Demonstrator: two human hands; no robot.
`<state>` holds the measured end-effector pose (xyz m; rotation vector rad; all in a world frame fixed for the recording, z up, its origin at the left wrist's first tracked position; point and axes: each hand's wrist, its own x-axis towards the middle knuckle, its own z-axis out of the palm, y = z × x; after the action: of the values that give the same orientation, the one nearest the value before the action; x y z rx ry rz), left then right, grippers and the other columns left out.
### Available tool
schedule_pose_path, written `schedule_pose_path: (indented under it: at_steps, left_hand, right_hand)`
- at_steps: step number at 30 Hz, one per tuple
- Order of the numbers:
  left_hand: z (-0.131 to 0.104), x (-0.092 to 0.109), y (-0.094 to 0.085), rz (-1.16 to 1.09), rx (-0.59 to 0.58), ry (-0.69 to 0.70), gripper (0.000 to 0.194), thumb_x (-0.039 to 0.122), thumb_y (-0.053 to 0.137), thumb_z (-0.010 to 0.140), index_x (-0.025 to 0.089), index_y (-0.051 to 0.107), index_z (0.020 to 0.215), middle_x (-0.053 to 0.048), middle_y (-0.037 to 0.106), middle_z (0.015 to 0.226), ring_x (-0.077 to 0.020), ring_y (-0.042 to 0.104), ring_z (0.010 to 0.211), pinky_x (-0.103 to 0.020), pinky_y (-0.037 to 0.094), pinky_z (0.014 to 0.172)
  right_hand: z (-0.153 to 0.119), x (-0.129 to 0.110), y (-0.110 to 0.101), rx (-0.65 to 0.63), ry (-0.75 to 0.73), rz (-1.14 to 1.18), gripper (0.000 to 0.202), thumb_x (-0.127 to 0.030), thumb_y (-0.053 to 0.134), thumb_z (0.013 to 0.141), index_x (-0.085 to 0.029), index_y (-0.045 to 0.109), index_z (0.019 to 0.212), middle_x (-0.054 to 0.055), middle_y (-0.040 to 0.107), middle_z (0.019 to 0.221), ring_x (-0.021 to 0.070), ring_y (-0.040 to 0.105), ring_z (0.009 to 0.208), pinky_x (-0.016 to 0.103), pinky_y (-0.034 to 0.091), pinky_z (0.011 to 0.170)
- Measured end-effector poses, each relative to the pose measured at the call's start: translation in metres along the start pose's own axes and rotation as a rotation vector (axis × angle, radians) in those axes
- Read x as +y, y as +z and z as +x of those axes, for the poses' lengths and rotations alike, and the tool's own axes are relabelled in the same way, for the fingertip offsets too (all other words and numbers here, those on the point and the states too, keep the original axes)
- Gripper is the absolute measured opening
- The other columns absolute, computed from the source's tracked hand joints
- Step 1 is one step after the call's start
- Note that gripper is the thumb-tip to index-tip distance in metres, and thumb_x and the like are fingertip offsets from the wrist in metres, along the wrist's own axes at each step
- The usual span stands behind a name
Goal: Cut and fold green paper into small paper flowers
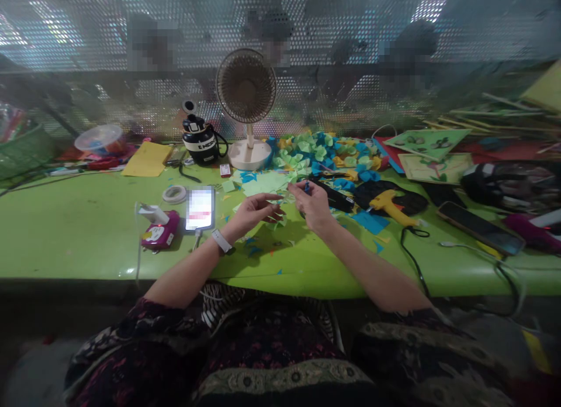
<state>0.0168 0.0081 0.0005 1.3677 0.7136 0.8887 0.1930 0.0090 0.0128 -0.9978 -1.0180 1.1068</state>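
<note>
My left hand (255,213) is over the near middle of the table, fingers loosely curved and apart. A small light green paper piece (275,225) shows just below its fingertips; I cannot tell whether they touch it. To its right, my right hand (314,207) has its fingers pinched together. Something small and dark blue (307,187) pokes out between them, its kind too hidden to name. Light green paper sheets (267,183) lie just beyond both hands. Behind them is a heap of green, blue and yellow paper flowers (322,151).
A yellow glue gun (389,206) and a phone (481,227) lie to the right. On the left are a lit phone (200,208), a tape roll (174,194) and a purple power adapter (161,231). A fan (248,91) and a black-and-white jug (201,142) stand behind.
</note>
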Motion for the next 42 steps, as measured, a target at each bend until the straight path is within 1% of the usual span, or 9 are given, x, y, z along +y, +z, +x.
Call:
schedule_pose_path:
  at_steps: [4,7,10,13,19,24,27,30,42]
  left_hand:
    - [0.001,-0.001,0.0,-0.006,0.009,-0.002,0.042,0.036,0.073,0.079,0.012,0.064,0.113,-0.009,0.075,0.087,-0.0145,0.071,0.073,-0.028,0.057,0.071]
    - [0.0,0.001,0.002,-0.043,0.022,-0.008,0.045,0.037,0.074,0.079,0.012,0.063,0.115,-0.007,0.074,0.079,-0.0146,0.071,0.07,-0.028,0.057,0.069]
    - [0.0,0.003,0.003,-0.1,0.044,-0.03,0.049,0.037,0.075,0.078,0.012,0.062,0.118,-0.005,0.073,0.074,-0.0144,0.071,0.067,-0.029,0.058,0.07]
    - [-0.001,0.004,0.004,-0.141,0.056,-0.048,0.048,0.035,0.075,0.078,0.012,0.062,0.117,-0.006,0.073,0.075,-0.0142,0.07,0.065,-0.029,0.058,0.07]
    - [0.001,0.001,0.004,-0.194,0.071,-0.059,0.04,0.029,0.074,0.079,0.012,0.063,0.114,-0.007,0.074,0.079,-0.0151,0.072,0.07,-0.031,0.059,0.074]
    - [0.002,-0.001,0.004,-0.183,0.081,-0.053,0.036,0.028,0.071,0.081,0.011,0.063,0.113,-0.008,0.075,0.082,-0.0169,0.072,0.075,-0.034,0.058,0.079]
    - [0.002,-0.002,0.004,-0.174,0.083,-0.029,0.034,0.027,0.069,0.083,0.012,0.063,0.113,-0.009,0.075,0.085,-0.0173,0.072,0.077,-0.036,0.058,0.081]
    - [0.002,-0.004,0.002,-0.143,0.054,-0.015,0.034,0.027,0.067,0.084,0.012,0.063,0.114,-0.01,0.075,0.088,-0.0183,0.072,0.079,-0.037,0.057,0.082]
    - [0.004,-0.008,-0.001,-0.11,0.02,0.036,0.033,0.028,0.062,0.088,0.014,0.061,0.117,-0.01,0.075,0.091,-0.0158,0.071,0.079,-0.035,0.058,0.081]
  right_hand:
    - [-0.002,-0.001,0.001,-0.012,0.009,-0.009,0.04,-0.045,0.083,0.059,-0.021,0.052,0.067,-0.01,0.033,0.047,0.0044,0.024,0.039,0.023,0.018,0.038]
    - [-0.003,0.0,0.002,-0.017,-0.006,-0.022,0.04,-0.046,0.083,0.058,-0.021,0.053,0.066,-0.01,0.034,0.049,0.0042,0.024,0.041,0.023,0.018,0.039]
    - [-0.004,0.002,0.002,-0.025,-0.044,-0.064,0.038,-0.048,0.081,0.063,-0.02,0.055,0.067,-0.008,0.036,0.051,0.005,0.026,0.043,0.023,0.02,0.04]
    - [-0.006,0.0,0.001,-0.021,-0.093,-0.131,0.033,-0.046,0.078,0.068,-0.02,0.057,0.067,-0.007,0.04,0.054,0.0063,0.03,0.046,0.023,0.023,0.042]
    - [-0.012,-0.005,0.0,-0.025,-0.24,-0.313,0.028,-0.043,0.072,0.076,-0.019,0.059,0.068,-0.005,0.044,0.056,0.0079,0.036,0.051,0.023,0.031,0.049]
    - [-0.012,0.0,-0.001,-0.042,-0.336,-0.42,0.031,-0.048,0.072,0.075,-0.018,0.063,0.071,-0.004,0.049,0.058,0.0087,0.039,0.053,0.023,0.033,0.051]
    - [-0.012,0.0,-0.001,-0.044,-0.332,-0.419,0.033,-0.049,0.072,0.073,-0.018,0.063,0.071,-0.004,0.047,0.057,0.0087,0.039,0.052,0.023,0.033,0.05]
    - [-0.012,-0.002,0.0,-0.044,-0.306,-0.382,0.033,-0.05,0.071,0.074,-0.018,0.061,0.07,-0.005,0.046,0.055,0.0087,0.038,0.051,0.024,0.033,0.05]
    - [-0.012,-0.006,0.001,-0.054,-0.224,-0.312,0.032,-0.048,0.073,0.072,-0.018,0.061,0.07,-0.005,0.045,0.056,0.0081,0.036,0.051,0.024,0.032,0.049]
